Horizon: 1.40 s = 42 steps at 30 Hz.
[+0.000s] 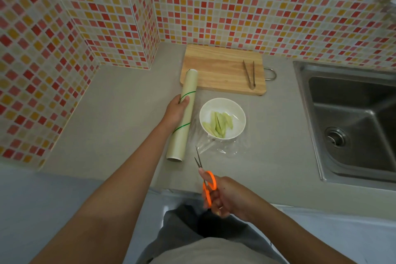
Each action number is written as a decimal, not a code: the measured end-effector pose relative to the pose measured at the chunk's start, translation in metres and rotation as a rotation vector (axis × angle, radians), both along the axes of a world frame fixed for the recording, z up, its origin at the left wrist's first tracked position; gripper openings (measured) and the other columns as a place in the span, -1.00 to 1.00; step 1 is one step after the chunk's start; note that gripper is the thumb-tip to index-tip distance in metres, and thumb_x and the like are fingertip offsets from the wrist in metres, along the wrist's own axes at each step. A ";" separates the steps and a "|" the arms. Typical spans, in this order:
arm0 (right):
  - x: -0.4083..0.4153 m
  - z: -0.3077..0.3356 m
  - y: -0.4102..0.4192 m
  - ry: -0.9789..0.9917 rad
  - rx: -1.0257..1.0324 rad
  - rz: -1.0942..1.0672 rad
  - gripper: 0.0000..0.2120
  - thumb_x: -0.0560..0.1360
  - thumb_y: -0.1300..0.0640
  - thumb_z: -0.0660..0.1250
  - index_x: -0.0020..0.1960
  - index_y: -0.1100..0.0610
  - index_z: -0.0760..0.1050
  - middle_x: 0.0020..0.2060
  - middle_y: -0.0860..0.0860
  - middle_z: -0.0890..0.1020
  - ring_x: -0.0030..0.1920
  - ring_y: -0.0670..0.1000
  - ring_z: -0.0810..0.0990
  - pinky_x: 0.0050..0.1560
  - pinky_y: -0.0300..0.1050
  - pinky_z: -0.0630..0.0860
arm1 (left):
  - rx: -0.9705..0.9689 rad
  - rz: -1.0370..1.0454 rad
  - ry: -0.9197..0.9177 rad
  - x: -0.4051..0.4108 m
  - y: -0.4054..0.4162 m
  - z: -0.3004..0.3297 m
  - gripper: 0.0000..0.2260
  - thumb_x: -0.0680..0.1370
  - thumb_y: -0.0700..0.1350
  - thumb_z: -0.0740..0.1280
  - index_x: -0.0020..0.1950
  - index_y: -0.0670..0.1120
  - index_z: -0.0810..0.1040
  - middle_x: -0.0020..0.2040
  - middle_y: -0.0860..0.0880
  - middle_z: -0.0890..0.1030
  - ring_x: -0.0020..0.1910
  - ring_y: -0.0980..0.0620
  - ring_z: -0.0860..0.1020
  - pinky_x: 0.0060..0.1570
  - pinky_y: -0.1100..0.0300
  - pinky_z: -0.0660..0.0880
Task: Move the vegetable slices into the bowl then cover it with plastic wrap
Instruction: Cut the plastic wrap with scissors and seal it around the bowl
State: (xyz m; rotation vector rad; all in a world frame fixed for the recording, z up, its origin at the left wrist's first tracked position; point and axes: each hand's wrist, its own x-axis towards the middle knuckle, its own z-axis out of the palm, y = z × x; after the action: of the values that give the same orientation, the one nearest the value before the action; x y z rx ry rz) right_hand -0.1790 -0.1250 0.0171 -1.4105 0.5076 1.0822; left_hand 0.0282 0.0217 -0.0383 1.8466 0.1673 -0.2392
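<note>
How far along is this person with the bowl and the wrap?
Done: the vegetable slices lie in the white bowl; the cutting board holds only tongs. In hand: the left hand holds the wrap roll, the right hand holds open scissors, and film lies loosely over the bowl. Left: tucking the film down.

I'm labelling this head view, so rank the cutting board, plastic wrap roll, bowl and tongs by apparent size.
1. cutting board
2. plastic wrap roll
3. bowl, though nearer than the board
4. tongs
</note>
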 end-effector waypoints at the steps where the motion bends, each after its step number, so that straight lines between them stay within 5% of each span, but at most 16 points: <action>1: 0.001 -0.001 0.000 0.008 -0.010 0.013 -0.42 0.43 -0.38 0.19 -0.29 0.17 0.46 -0.40 0.11 0.58 -0.56 -0.02 0.41 -0.47 -0.25 0.19 | -0.006 0.003 0.002 0.000 0.000 0.000 -0.85 0.62 -0.03 0.19 0.05 -0.06 0.49 -0.20 0.04 0.52 -0.29 0.16 0.46 -0.35 0.35 0.40; 9: 0.023 -0.012 0.015 -0.036 -0.012 -0.030 -0.39 0.44 -0.39 0.15 -0.13 0.21 0.41 -0.36 0.10 0.54 -0.49 -0.01 0.40 -0.47 -0.21 0.18 | -0.028 0.018 0.025 0.002 -0.003 0.003 -0.83 0.62 -0.03 0.19 0.05 -0.09 0.49 -0.20 0.01 0.52 -0.29 0.10 0.47 -0.29 0.24 0.39; 29: 0.030 -0.047 0.046 -0.157 -0.035 -0.163 -0.44 0.47 -0.39 0.08 -0.22 0.11 0.44 -0.34 0.04 0.57 -0.50 -0.01 0.44 -0.44 -0.22 0.26 | -0.008 0.020 0.050 0.001 -0.006 0.008 -0.70 0.62 -0.03 0.18 0.15 -0.23 0.51 -0.08 -0.14 0.52 -0.15 -0.04 0.47 -0.12 0.13 0.39; 35: 0.026 -0.056 0.050 -0.158 -0.040 -0.171 -0.43 0.46 -0.41 0.08 -0.24 0.10 0.43 -0.36 0.00 0.58 -0.53 -0.02 0.45 -0.47 -0.24 0.27 | -0.009 0.010 0.032 0.004 -0.008 0.011 -0.79 0.63 -0.04 0.18 0.07 -0.15 0.49 -0.08 -0.14 0.51 -0.15 -0.03 0.47 -0.13 0.13 0.38; 42: 0.035 -0.053 0.052 -0.220 -0.030 -0.209 -0.42 0.48 -0.40 0.05 -0.29 0.11 0.40 -0.21 0.23 0.50 -0.47 0.00 0.41 -0.43 -0.21 0.29 | -0.038 0.018 0.029 0.004 -0.009 0.012 -0.77 0.62 -0.04 0.18 0.10 -0.17 0.51 -0.09 -0.14 0.52 -0.16 -0.04 0.48 -0.11 0.11 0.41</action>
State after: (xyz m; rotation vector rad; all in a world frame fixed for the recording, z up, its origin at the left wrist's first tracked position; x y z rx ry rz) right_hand -0.1440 -0.0730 -0.0364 -1.4469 0.5004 0.7450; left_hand 0.0324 0.0127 -0.0261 1.8036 0.1979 -0.2549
